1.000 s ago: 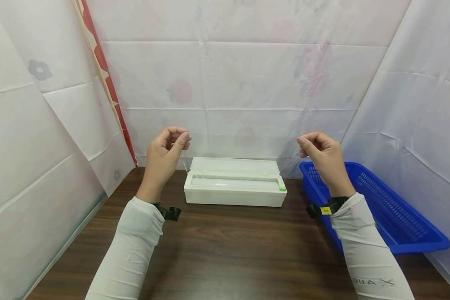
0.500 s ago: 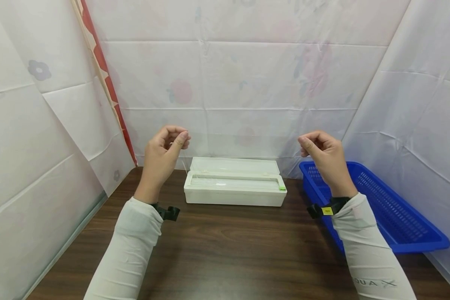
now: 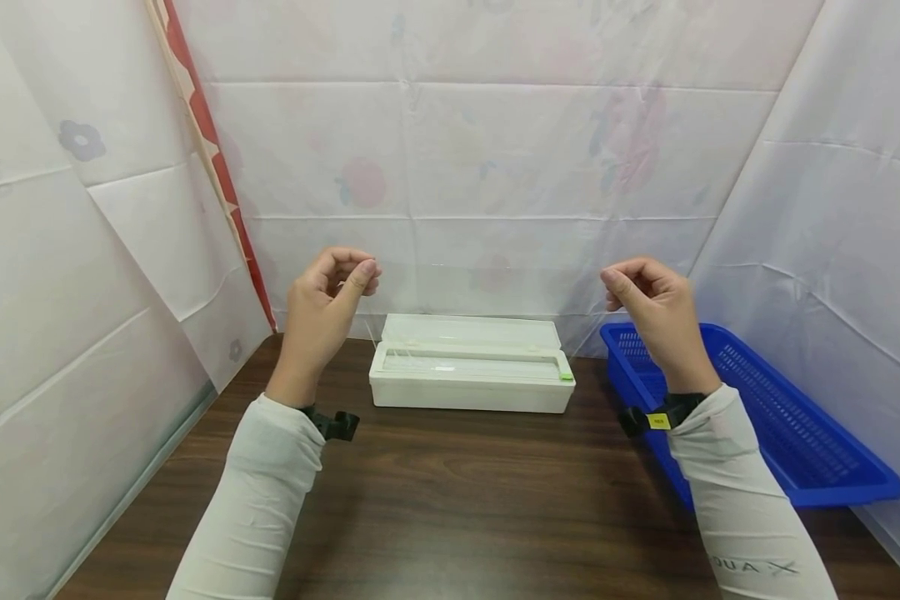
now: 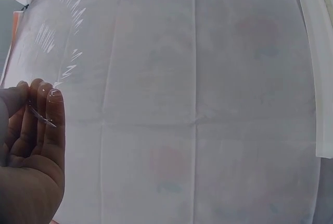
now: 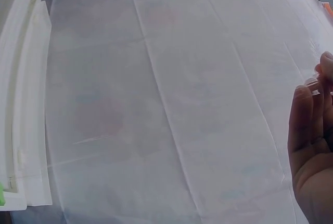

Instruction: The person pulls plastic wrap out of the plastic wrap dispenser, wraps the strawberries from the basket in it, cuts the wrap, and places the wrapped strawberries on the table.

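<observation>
A transparent sheet of cling film (image 4: 46, 37) is stretched between the two hands and runs down to a white cling film dispenser (image 3: 471, 397). My left hand (image 3: 322, 304) pinches the film's left corner between thumb and fingers, above the dispenser's left end. With thumb against fingertips, my right hand (image 3: 656, 304) grips the opposite corner, above and right of the dispenser. White glints and creases show on the film by the left fingertips in the left wrist view. The dispenser's lid (image 3: 471, 332) is tipped back, and a green slider (image 3: 566, 377) sits at its right end.
A blue plastic basket (image 3: 817, 417) stands at the right, partly behind the right forearm. The dark wooden table (image 3: 450, 492) extends in front of the dispenser. White patterned sheeting (image 3: 495, 150) encloses the back and sides.
Both hands have drifted slightly apart and a little upward, still holding the film. The dispenser and the basket have stayed in place.
</observation>
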The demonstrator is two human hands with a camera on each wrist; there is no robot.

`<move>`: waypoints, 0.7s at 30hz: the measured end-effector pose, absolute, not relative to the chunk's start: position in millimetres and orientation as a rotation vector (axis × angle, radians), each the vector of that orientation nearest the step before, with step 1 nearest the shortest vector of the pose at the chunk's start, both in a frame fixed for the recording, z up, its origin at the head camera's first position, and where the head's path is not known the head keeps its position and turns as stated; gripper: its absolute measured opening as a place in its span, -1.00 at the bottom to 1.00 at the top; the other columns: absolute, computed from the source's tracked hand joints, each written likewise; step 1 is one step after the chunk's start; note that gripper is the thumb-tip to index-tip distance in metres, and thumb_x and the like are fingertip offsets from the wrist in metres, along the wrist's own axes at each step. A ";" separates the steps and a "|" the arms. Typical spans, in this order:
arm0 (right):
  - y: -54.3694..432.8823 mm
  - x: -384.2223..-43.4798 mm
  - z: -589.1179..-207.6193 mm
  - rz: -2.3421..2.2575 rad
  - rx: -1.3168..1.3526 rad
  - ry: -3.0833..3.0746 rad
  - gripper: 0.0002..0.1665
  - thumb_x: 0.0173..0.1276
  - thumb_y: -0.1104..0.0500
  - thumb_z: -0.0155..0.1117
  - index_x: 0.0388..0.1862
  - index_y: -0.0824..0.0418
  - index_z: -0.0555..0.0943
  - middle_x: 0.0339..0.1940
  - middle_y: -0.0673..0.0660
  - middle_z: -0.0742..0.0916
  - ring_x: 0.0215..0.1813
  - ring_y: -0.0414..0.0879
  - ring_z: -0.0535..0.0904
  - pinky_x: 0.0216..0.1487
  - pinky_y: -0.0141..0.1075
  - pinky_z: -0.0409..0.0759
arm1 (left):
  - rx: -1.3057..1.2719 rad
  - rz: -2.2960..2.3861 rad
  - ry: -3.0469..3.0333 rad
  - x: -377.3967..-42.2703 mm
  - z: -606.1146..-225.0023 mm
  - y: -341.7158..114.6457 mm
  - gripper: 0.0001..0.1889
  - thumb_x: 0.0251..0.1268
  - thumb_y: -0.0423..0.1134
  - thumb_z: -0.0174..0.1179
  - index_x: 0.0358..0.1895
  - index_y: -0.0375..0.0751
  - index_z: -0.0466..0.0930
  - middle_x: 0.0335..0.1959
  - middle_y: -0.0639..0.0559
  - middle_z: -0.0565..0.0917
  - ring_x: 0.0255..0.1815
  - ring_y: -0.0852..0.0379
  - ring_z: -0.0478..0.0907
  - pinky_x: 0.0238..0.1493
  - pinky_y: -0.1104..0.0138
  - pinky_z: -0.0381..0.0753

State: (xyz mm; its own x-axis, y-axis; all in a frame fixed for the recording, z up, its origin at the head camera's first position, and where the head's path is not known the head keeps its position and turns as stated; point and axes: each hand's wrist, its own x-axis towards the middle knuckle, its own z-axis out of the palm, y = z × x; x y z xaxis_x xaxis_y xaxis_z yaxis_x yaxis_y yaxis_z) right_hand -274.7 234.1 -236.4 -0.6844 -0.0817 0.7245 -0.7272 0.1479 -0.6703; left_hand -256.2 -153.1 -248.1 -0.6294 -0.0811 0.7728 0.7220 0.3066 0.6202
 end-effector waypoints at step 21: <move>236.4 -268.1 -227.9 1.500 0.770 -1.930 -0.80 0.44 0.23 0.31 -0.16 0.40 0.67 -0.38 0.20 0.64 -0.37 -0.02 0.56 -0.25 -0.39 0.62 | -0.612 -1.386 -1.834 -249.8 -239.8 -154.8 -0.78 0.49 -0.23 0.19 -0.06 -0.36 0.62 -0.23 -0.14 0.71 -0.25 0.12 0.67 -0.13 0.39 0.64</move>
State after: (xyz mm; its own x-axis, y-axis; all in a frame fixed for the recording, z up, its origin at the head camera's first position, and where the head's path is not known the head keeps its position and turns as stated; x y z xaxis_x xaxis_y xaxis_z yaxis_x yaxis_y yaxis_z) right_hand -268.1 236.4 -227.9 -0.6712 -0.0958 0.7350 -0.7359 0.2048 -0.6454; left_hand -249.8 -154.8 -239.8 -0.6087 -0.0606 0.7911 0.7445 0.3013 0.5958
